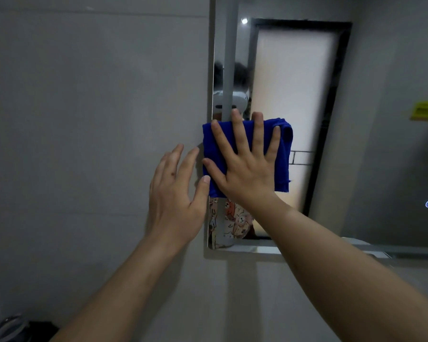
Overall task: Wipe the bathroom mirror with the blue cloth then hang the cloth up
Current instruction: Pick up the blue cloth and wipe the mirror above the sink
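We press the cloth (286, 154) flat on the mirror (381, 144) with spread right-hand fingers (240, 134), left hand (173, 191) open alongside, wiping in overlapping strokes.

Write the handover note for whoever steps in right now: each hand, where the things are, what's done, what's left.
Right hand: flat, fingers spread, pressing the blue cloth against the mirror near its left edge; no closed grip.
Left hand: open, empty, beside the cloth at the mirror's left edge, over the wall; thumb close to the cloth.
Done: cloth is on the glass, wiping under way.
Left: how much is wiped cannot be told; finish, then hang the cloth. No hanging spot in view.
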`<state>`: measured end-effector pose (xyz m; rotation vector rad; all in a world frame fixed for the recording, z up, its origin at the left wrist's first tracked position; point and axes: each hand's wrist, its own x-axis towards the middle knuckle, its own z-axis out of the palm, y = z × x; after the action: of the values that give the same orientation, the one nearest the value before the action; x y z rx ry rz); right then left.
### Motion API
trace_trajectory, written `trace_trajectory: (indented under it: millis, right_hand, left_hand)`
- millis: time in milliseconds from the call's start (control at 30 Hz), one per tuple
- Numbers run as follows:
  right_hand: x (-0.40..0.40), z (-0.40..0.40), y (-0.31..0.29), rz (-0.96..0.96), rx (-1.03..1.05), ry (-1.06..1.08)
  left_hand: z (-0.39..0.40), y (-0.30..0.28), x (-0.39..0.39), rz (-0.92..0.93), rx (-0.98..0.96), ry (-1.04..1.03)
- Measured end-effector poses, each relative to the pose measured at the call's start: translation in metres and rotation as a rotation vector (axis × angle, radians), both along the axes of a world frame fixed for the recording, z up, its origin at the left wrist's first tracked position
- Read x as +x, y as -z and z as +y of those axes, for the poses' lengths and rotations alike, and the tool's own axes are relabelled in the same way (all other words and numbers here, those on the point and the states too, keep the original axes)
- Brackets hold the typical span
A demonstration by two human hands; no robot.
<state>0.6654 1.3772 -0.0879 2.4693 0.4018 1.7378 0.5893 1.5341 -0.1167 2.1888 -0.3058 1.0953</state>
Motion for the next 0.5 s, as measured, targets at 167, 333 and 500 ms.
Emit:
trace_trajectory:
  millis: [167,333,500]
  right_hand:
    - [0.001,-0.015,-0.002,-0.022,-0.023,-0.009]
    - [0.002,-0.046,-0.014,-0.036,0.003,0.000]
    - [0.002,-0.089,-0.020,-0.036,0.045,0.023]
  left_hand:
    - [-0.018,-0.007,-0.002,-0.061,0.000,0.028]
    - [-0.045,-0.012,-0.006,-0.110,0.019,0.038]
    - [-0.081,-0.009,-0.007,-0.118,0.059,0.030]
